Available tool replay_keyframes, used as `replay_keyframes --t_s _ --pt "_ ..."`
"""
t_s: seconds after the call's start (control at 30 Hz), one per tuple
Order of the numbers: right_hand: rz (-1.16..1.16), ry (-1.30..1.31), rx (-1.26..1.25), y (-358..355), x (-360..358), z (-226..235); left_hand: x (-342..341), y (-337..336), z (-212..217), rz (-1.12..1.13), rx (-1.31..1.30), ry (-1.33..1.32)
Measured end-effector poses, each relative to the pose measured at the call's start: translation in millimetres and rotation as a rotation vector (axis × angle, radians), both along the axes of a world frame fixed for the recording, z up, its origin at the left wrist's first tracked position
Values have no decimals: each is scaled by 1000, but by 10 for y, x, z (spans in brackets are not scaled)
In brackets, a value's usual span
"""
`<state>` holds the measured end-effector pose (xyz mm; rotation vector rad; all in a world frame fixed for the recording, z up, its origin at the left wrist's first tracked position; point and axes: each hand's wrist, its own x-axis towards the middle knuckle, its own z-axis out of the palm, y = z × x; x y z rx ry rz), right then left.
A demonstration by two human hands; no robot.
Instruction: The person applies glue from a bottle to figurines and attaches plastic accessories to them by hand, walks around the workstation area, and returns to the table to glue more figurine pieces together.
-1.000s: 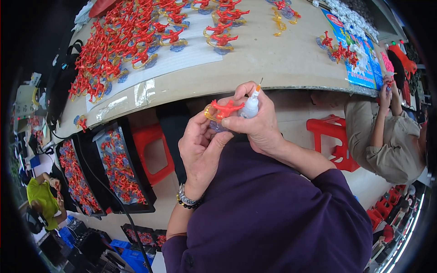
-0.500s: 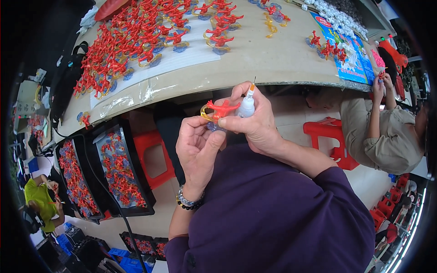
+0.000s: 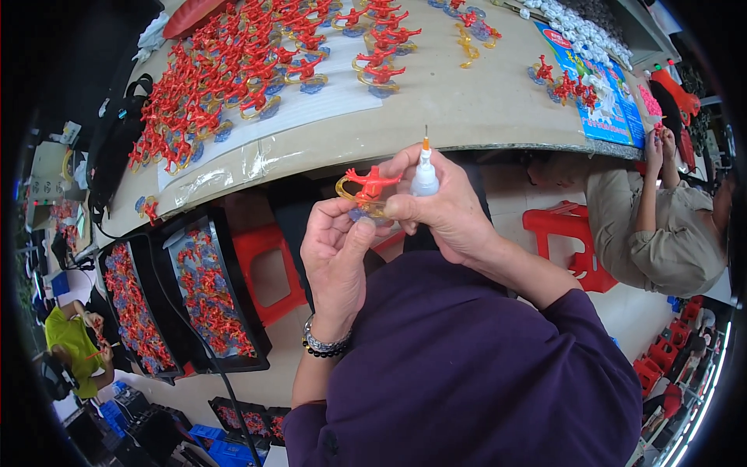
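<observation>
A small red figurine (image 3: 373, 184) with outstretched arms sits between my hands, a clear yellow curl round it and a bluish translucent base beneath. My left hand (image 3: 337, 249) is closed on that base, thumb in front. In my right hand (image 3: 455, 204) a white squeeze bottle (image 3: 425, 177) stands nearly upright, its orange collar and thin needle tip pointing away from me. The right thumb also presses at the figurine's lower right side. Some of the right fingers are hidden behind the bottle and figurine.
Rows of similar figurines (image 3: 257, 70) cover white sheets on the table (image 3: 443, 109). A few more stand near a blue printed packet (image 3: 611, 101), with white pieces (image 3: 580, 31) behind. Black trays (image 3: 264, 342) of figurines and red stools (image 3: 556, 233) stand below. A co-worker (image 3: 654, 210) sits at right.
The bottle has swung more upright and shifted slightly left. The figurine has turned a little in my fingers, and both hands keep their hold.
</observation>
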<state>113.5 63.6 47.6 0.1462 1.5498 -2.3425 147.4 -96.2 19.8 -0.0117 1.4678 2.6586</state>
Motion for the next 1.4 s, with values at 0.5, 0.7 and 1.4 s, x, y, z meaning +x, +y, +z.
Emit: replay_keyframes --t_s 0.5,0.7,1.4 --pt "-44 641 220 192 -279 -167 -439 65 -80 -229 221 -186" --pt "-120 697 326 234 -376 -273 -536 104 -87 -257 215 -249" --pt "-152 995 439 262 -542 -384 -643 117 -77 -285 207 -268"
